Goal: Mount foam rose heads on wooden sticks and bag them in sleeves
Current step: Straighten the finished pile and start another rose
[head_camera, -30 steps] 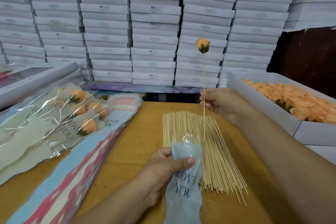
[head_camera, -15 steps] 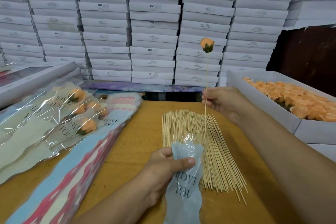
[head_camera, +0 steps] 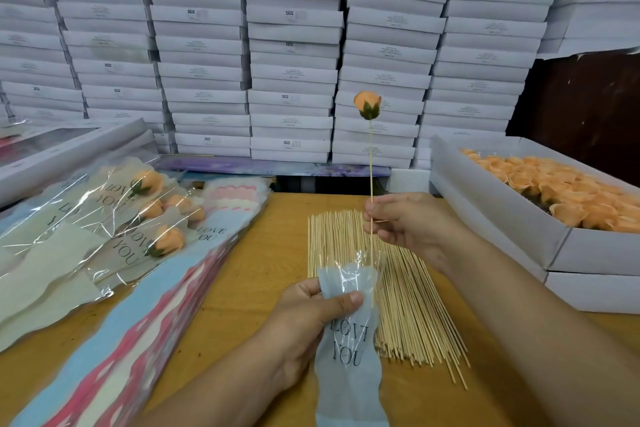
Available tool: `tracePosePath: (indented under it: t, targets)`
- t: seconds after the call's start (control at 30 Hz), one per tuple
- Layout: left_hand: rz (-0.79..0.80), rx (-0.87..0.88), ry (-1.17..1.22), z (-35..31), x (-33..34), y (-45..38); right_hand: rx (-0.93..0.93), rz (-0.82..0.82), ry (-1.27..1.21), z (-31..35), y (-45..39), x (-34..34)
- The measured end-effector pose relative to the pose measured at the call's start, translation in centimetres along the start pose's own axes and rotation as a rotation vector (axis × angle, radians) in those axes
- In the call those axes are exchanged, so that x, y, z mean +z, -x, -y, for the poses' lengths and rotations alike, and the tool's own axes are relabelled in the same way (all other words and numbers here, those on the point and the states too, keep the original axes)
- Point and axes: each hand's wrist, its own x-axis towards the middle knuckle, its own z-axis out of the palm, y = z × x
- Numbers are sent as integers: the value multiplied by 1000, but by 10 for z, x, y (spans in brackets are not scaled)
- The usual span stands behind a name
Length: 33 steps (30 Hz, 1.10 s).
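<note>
Centrally, one right hand [head_camera: 412,229] pinches a single upright wooden stick [head_camera: 371,163] topped with one orange foam rose head [head_camera: 367,105], its lower tip inside the mouth of one blue "LOVE YOU" sleeve [head_camera: 346,350], gripped by the left hand [head_camera: 311,315]. One pile of bare sticks [head_camera: 398,302] lies on the tabletop [head_camera: 242,288]. About five bagged roses [head_camera: 152,218] lie left; one open box of rose heads [head_camera: 568,191] sits right.
</note>
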Motion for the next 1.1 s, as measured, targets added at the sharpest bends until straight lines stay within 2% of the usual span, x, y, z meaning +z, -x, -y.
tracePosePath:
  t: [0.17,0.47,0.83,1.1]
  targets:
    - [-1,10,35,-1,0,-1,31,58,42,-10,4,1]
    - [63,55,31,-4,-2,1,102,69,95,-23,14,6]
    - [112,77,-35,-6,1,6,58,137,124,-16,22,12]
    - [153,28,-73,-2,5,10,-65,-25,-17,33,2,6]
